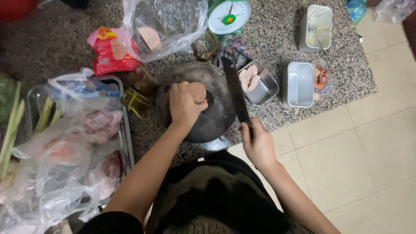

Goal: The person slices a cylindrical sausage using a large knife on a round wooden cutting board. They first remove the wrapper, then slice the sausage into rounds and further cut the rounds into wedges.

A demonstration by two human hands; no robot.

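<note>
My speckled granite slab [277, 39] sits on pale floor tiles [368, 151]. On it: dark round board [216, 117], three metal tins [299, 84], green-faced scale [229, 16], red packet [108, 54], clear bags [169, 21], metal tray [125, 138] of bagged, probably raw, meat, and green stalks [11, 125] at left.

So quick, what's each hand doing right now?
Left hand: closed on a round pink sausage piece, over the dark round board.
Right hand: closed on the knife handle, blade pointing away.
</note>
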